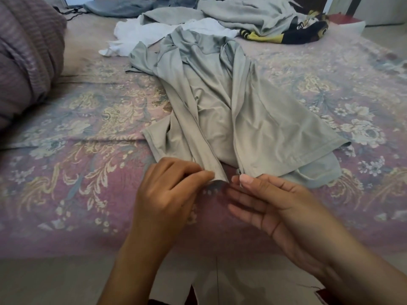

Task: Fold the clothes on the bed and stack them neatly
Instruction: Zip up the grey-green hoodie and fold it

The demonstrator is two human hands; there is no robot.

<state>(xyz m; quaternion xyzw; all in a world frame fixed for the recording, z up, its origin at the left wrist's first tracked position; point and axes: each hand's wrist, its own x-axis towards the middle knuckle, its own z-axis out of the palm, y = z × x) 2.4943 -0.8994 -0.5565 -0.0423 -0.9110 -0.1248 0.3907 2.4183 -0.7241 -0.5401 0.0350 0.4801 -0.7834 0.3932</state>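
Your left hand (169,190) pinches the hem of the smooth grey zip jacket (222,102) on the floral quilted bedspread (77,172); right hand (271,203) open, fingers straight beside it

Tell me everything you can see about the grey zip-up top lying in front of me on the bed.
The grey zip-up top is a smooth, slightly shiny pale grey-green garment, unzipped and spread open, crumpled, on the floral bedspread. Its hem faces the person; its upper part reaches toward the white garment. The left hand pinches the near corner of one front edge. The right hand, fingers straight, has its thumb by the zipper end of the other edge.
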